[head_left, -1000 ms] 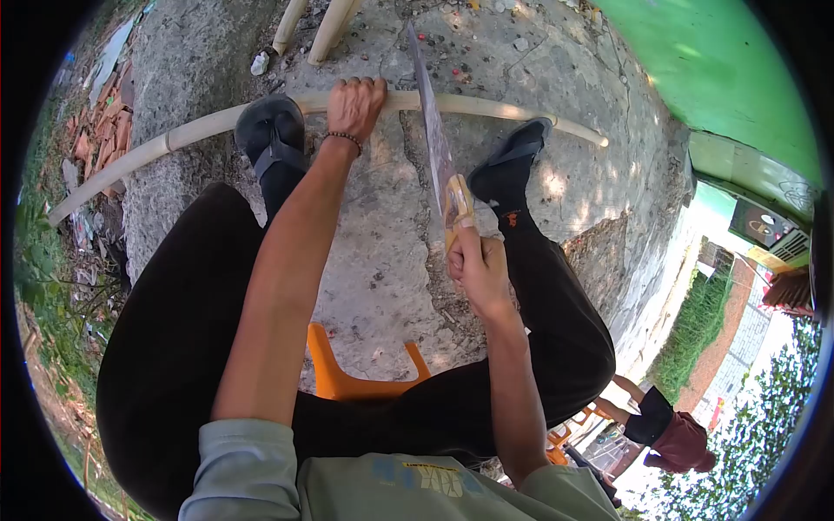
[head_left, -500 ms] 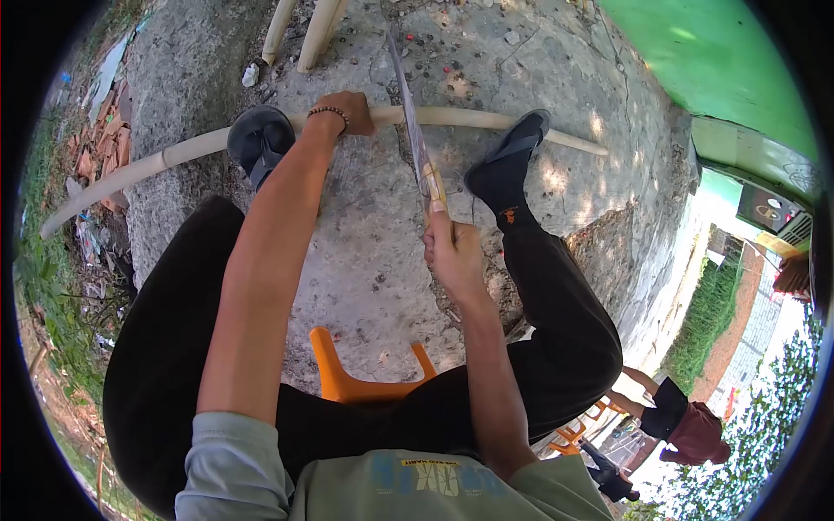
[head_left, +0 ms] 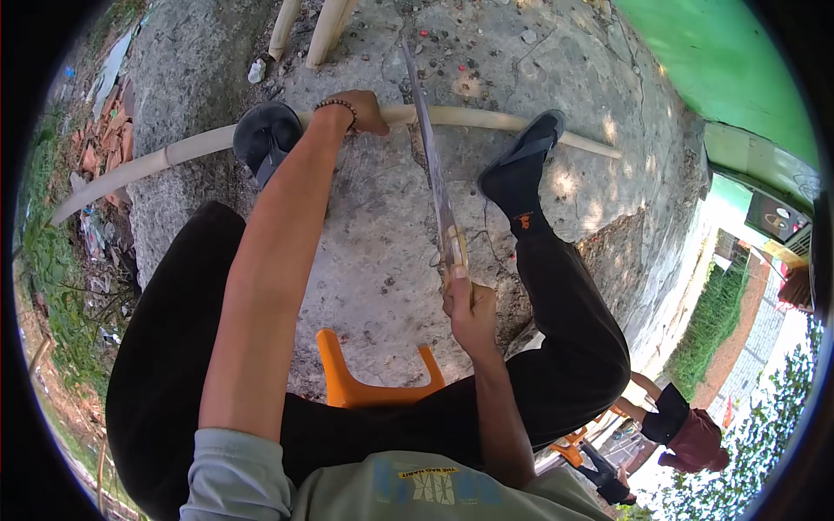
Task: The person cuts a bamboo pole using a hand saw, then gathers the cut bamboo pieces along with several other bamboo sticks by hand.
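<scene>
A long pale bamboo pole [head_left: 204,145] lies crosswise over the concrete in front of me. My left hand [head_left: 360,110], with a beaded bracelet at the wrist, grips the pole just right of my left foot. In my right hand [head_left: 472,308] is the handle of a hand saw [head_left: 432,165]. Its long blade points away from me and crosses the pole between my left hand and my right foot. Both feet, in dark sandals, rest on the pole, the left sandal [head_left: 265,139] and the right sandal [head_left: 527,152] on either side of the blade.
Cut bamboo pieces [head_left: 328,35] stand at the top. An orange plastic stool [head_left: 365,392] is beneath me. Rubble [head_left: 109,139] and plants lie beyond the concrete edge at left. A green wall [head_left: 730,69] rises at right, and another person [head_left: 691,430] is at lower right.
My right hand has drawn the saw back toward my body, so its handle is now closer to me. My left hand still holds the pole in the same place.
</scene>
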{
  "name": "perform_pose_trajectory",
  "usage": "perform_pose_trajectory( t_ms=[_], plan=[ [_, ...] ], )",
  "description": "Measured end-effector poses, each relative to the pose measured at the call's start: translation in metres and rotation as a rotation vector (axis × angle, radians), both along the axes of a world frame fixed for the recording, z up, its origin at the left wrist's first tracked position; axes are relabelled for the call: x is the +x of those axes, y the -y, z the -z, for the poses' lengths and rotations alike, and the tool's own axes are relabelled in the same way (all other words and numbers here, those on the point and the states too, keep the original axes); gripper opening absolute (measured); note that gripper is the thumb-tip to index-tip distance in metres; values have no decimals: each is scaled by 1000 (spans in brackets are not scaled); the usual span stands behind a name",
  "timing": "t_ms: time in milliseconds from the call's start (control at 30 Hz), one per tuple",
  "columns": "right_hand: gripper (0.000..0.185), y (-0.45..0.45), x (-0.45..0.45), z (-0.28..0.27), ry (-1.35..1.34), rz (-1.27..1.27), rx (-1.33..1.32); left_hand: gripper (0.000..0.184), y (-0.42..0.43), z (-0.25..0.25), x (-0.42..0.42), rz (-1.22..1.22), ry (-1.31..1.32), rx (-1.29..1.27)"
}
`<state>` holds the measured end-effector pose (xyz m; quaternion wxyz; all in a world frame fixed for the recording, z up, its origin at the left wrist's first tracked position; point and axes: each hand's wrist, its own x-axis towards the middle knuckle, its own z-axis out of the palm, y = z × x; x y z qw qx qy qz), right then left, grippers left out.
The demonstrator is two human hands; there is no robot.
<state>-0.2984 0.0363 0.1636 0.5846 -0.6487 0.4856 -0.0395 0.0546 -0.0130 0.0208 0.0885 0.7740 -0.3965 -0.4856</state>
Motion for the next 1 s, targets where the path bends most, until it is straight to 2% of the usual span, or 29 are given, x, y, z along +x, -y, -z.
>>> perform_pose_trajectory(
  t_ms=[67,167,267,367,433,500,567,667,733,800,867,1000],
  plan=[
    [58,2,-9,-1,69,131,104,45,-7,-6,-9,46,120,-42],
    [57,34,71,18,77,135,107,47,-11,-1,-20,28,283,-116],
    [56,29,63,33,108,125,79,51,-17,-4,-26,47,379,-167],
    [57,1,21,14,104,95,79,50,-16,-1,-27,14,455,-206],
    [57,-5,3,23,93,103,53,50,-12,4,-27,19,372,-143],
    [56,26,56,26,67,183,112,50,-4,-2,-18,19,304,-82],
    [55,42,84,33,87,82,67,51,-4,-12,-16,44,197,-25],
    [57,0,26,2,55,61,64,50,-10,-5,-19,13,344,-143],
    [57,15,23,7,54,83,94,50,-7,-1,-15,2,333,-147],
    [55,30,67,10,89,201,189,50,-6,-1,-20,44,325,-145],
    [55,36,72,23,121,212,174,50,-6,-1,-19,48,313,-97],
    [56,14,36,9,129,185,122,50,2,-6,-10,22,326,-126]
  ],
)
